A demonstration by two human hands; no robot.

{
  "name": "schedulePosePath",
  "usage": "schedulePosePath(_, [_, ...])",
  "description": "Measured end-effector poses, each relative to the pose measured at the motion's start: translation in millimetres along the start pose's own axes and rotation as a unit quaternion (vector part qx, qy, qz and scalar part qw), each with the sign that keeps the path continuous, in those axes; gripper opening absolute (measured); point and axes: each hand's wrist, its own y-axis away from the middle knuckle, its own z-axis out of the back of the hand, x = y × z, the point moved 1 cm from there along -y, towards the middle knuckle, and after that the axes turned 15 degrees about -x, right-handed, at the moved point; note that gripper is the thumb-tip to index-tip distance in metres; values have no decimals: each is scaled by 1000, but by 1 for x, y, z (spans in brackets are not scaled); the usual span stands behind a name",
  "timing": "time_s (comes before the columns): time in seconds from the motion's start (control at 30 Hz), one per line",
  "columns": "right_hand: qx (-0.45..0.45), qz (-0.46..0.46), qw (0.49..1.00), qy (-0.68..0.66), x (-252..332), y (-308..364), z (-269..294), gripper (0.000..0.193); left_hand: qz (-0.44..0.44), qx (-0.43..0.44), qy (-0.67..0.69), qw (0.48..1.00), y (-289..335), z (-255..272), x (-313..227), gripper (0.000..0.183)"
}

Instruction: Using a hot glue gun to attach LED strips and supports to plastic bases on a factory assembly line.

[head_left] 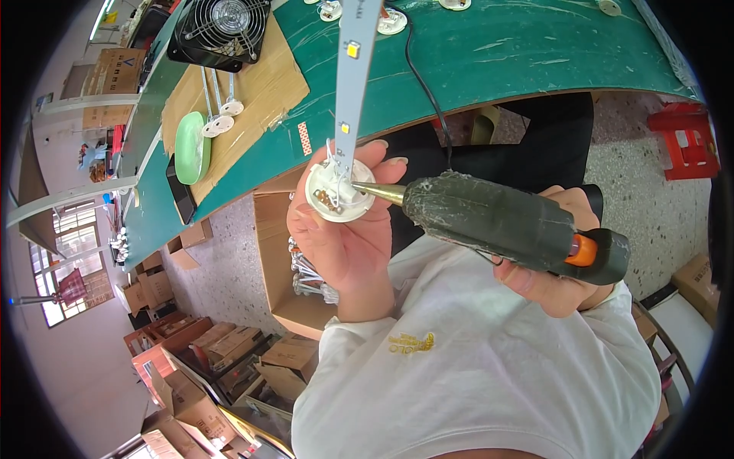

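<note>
My left hand (348, 249) holds a round white end cap (315, 187) from below, with fingers curled around its rim. Thin white wires and a small brownish part show inside the cap. Out of it a pale LED strip (355, 84) with yellow chips stands up past the top edge of the view. My right hand (554, 297) grips a dark glue gun (489, 218), with an orange part near its rear end. The brass nozzle (382, 191) points left, its tip at the cap's inside by the strip's foot; whether it touches cannot be told.
A green table (497, 53) spans the far side. On it are a black fan (222, 30), cardboard (264, 84), a green dish (192, 149) beside white caps (219, 125), and a phone (180, 189). A black cable (428, 88) reaches the gun. An open carton (275, 268) stands below my left arm.
</note>
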Motion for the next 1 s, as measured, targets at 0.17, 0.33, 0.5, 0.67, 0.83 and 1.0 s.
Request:
schedulePosePath(0.17, [8, -10, 1000, 3, -1, 2, 3, 21, 8, 6, 3, 1000, 0, 1, -1, 60])
schedulePosePath(0.33, [8, -30, 1000, 4, -4, 7, 4, 23, 18, 10, 10, 1000, 0, -2, 0, 61])
schedulePosePath(0.5, [2, 15, 1000, -24, -8, 8, 4, 29, 20, 23, 12, 999, -1, -1, 0, 65])
schedulePosePath(0.67, [14, 12, 1000, -24, -9, 8, 6, 32, 23, 13, 14, 1000, -1, -3, 0, 65])
schedulePosePath(0.83, [13, 5, 1000, -25, -13, 11, 6, 21, 28, 3, 8, 1000, -1, -2, -1, 67])
schedulePosePath(1.0, [-37, -70, 993, -87, -11, 14, 2, 22, 17, 17, 6, 1000, -2, -1, 1, 67])
